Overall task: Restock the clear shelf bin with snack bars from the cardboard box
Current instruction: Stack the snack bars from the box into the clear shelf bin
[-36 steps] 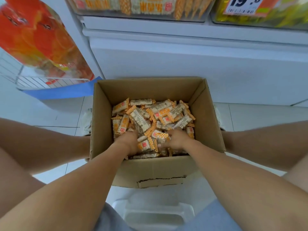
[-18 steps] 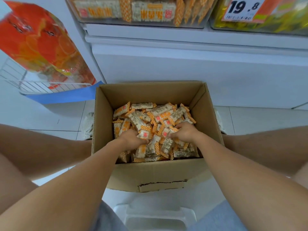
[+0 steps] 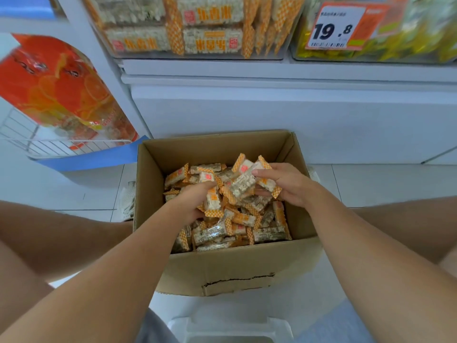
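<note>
Both grips clenching snack bars: left hand (image 3: 195,201) and right hand (image 3: 284,185) holding bunches above cardboard box (image 3: 222,271) on floor. Clear shelf bin (image 3: 188,28) sitting on shelf above, partly filled. Loose snack bars (image 3: 247,219) lying in box.

Two bare forearms, no sleeves in sight. Left hand (image 3: 195,201) bare: no glove, ring or watch. Right hand (image 3: 284,184) likewise bare, short plain nails visible on fingers. Both wrists unadorned. Bare knees and thighs at both frame edges. Grey fabric patch, shorts by the look (image 3: 154,328), at bottom centre between arms. Nothing else of clothing shows.
</note>
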